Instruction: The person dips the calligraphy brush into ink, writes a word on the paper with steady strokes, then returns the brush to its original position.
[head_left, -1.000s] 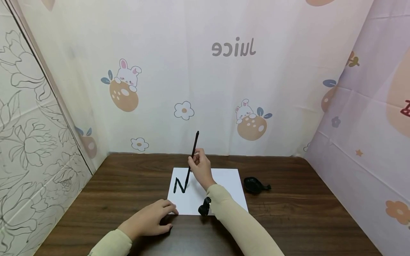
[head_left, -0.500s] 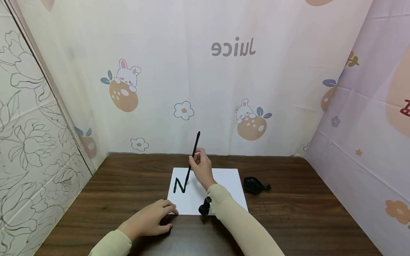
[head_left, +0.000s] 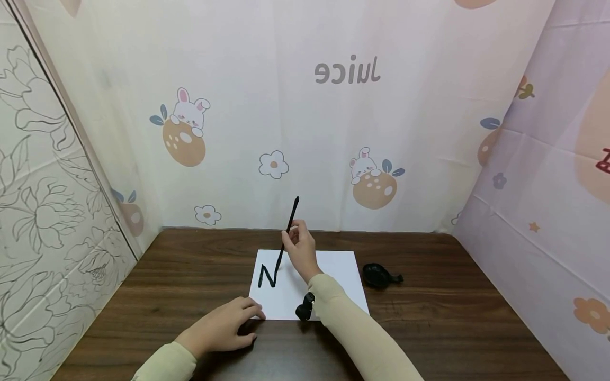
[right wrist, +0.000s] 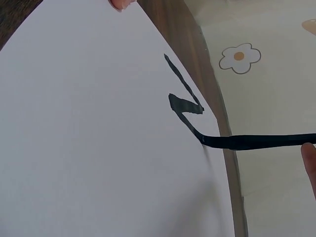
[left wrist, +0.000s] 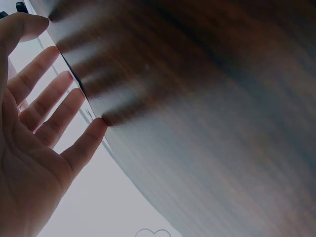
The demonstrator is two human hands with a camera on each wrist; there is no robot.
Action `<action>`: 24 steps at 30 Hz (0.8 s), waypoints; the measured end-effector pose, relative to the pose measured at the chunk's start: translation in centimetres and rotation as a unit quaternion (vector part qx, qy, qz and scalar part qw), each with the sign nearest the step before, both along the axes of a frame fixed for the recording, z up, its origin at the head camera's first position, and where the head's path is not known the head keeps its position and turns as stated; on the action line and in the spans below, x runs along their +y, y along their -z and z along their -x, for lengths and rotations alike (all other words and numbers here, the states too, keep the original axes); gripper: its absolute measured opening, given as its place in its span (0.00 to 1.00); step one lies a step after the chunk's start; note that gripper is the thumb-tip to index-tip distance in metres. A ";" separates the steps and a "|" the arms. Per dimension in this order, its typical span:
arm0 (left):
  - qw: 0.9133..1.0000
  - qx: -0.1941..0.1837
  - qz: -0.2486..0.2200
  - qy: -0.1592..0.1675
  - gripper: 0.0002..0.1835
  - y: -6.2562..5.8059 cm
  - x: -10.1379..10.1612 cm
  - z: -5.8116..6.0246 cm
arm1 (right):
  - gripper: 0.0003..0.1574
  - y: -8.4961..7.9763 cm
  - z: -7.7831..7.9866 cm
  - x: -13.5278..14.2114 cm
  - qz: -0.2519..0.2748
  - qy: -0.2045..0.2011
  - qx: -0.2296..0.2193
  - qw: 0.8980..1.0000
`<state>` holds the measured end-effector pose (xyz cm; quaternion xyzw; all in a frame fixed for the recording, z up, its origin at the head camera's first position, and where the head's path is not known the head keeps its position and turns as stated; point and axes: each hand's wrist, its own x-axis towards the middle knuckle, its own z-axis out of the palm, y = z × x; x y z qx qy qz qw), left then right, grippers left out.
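Observation:
My right hand (head_left: 300, 251) pinches a slim black brush (head_left: 292, 214), tilted with its top end to the right. In the right wrist view the bent tip of the brush (right wrist: 247, 142) meets the white paper (right wrist: 98, 123) at the end of a black painted stroke. The strokes (head_left: 268, 276) form an N on the left part of the sheet. My left hand (head_left: 226, 325) lies with its fingers spread, fingertips at the sheet's lower left corner. In the left wrist view the left hand (left wrist: 44, 123) has its fingertips resting on the brown tabletop.
Right of the paper, a small black dish (head_left: 377, 276) with a short handle sits on the wooden table (head_left: 429, 317). A black camera (head_left: 305, 307) is strapped at my right wrist, over the paper's lower edge. Printed curtains (head_left: 310, 116) stand behind the table.
The brush tip has crept up and slightly right, and the N's last stroke has grown longer. The brush's top end leans a little further right. My left hand stays put.

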<state>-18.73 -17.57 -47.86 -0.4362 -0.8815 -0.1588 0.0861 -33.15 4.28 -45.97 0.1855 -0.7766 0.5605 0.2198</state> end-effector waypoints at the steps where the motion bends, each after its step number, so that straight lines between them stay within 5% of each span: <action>1: 1.000 0.000 0.000 0.000 0.17 0.0 0.0 0.0 | 0.11 0.0 0.0 0.0 0.001 0.001 -0.001 1.000; 24: 1.000 -0.011 0.010 -0.011 0.17 0.1 0.0 0.0 | 0.14 0.1 0.1 -0.1 0.004 0.019 0.013 1.000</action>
